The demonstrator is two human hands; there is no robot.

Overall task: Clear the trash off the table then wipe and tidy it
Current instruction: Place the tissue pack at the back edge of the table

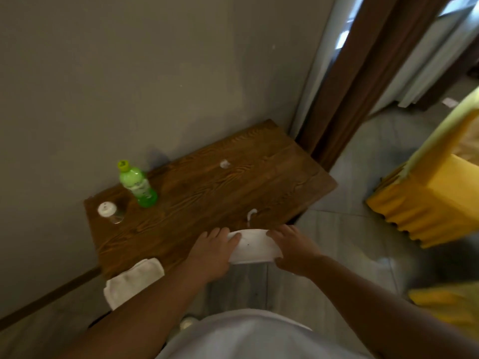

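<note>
A dark wooden table (207, 193) stands against the wall. At its front edge both hands hold a white paper sheet (255, 246): my left hand (212, 252) grips its left end and my right hand (295, 251) grips its right end. A small crumpled white scrap (225, 164) lies near the table's back. A thin white strip (251, 216) lies just beyond the sheet. A folded white cloth (133, 281) hangs over the table's front left corner.
A green bottle (137, 186) and a small clear jar with a white lid (110, 212) stand at the table's left by the wall. Brown curtains (344, 86) hang at the right. A yellow covered chair (435, 193) stands to the right on the tiled floor.
</note>
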